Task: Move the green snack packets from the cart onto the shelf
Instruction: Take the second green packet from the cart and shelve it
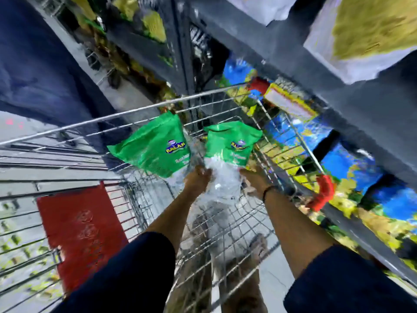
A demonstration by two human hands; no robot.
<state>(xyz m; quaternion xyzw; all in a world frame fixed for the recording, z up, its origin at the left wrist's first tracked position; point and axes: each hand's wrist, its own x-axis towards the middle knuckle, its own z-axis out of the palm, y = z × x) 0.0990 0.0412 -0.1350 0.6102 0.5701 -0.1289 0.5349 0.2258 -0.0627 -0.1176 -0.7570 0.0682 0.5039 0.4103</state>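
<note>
Green snack packets held up over a wire cart, one in each hand.

Above the wire cart (225, 222), the left hand (197, 180) grips the lower edge of the left green packet (153, 145), which fans up and away from the fingers. The right hand (253, 179) clasps the bottom of the right green packet (232, 143), beside crinkled clear plastic (220, 177) between both hands. Beyond the cart's right side stands a dark shelf (372, 114). The picture is blurred.

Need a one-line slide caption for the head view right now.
Both hands, left hand and right hand, lift two green snack packets above the wire cart beside the shelf.
</note>
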